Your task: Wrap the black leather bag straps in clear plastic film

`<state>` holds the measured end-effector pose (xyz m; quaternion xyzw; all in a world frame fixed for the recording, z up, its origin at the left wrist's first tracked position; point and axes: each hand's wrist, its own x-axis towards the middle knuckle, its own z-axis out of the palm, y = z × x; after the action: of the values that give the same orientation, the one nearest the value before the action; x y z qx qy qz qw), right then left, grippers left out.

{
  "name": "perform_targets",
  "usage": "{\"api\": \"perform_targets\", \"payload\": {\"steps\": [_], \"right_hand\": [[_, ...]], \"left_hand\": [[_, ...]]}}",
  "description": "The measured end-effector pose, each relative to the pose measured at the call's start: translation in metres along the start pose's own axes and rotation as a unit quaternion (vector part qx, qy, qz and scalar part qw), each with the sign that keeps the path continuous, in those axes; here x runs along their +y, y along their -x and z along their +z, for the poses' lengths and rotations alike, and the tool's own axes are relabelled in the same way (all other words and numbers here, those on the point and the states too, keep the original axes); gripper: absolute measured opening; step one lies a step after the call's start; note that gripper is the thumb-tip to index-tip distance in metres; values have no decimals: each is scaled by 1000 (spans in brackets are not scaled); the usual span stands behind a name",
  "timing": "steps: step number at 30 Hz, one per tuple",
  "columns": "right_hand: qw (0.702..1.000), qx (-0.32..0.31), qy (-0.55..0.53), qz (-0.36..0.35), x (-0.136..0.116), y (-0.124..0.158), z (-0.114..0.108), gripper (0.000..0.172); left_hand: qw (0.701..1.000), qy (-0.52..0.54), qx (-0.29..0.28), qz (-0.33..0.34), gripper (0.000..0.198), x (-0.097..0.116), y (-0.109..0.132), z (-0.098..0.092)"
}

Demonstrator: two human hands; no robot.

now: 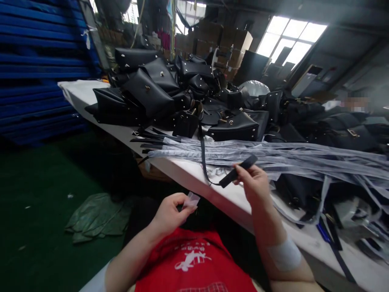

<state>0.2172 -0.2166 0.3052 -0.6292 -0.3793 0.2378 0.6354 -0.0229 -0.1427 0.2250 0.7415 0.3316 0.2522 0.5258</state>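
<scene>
My right hand pinches the end of a long black strap just above the white table's near edge. The strap runs from my fingers down to the edge and then up toward the pile of black handbags. My left hand is lower, in front of my red top, with its fingers closed on a small clear plastic piece. A row of straps in clear plastic sleeves lies across the table just beyond my right hand.
Black handbags and loose straps cover most of the table to the right. Blue stacked panels stand at the left. A crumpled green bag lies on the dark green floor. Cardboard boxes rise behind the table.
</scene>
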Motion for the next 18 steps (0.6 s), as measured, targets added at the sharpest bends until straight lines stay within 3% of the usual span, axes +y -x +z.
{"api": "perform_targets", "payload": {"steps": [3,6,11,18], "right_hand": [[997,-17,6,75,34,8,17,33],[995,-36,11,98,53,20,22,35],[987,-78,-21,138,60,31,20,39],[978,-119,-76,152,79,38,15,37]], "left_hand": [[1000,-10,-22,-7,25,6,0,4],[999,-24,-30,-25,23,7,0,9],[998,-30,-23,-59,28,1,-1,17],[993,-16,-59,-97,25,-7,1,25]]}}
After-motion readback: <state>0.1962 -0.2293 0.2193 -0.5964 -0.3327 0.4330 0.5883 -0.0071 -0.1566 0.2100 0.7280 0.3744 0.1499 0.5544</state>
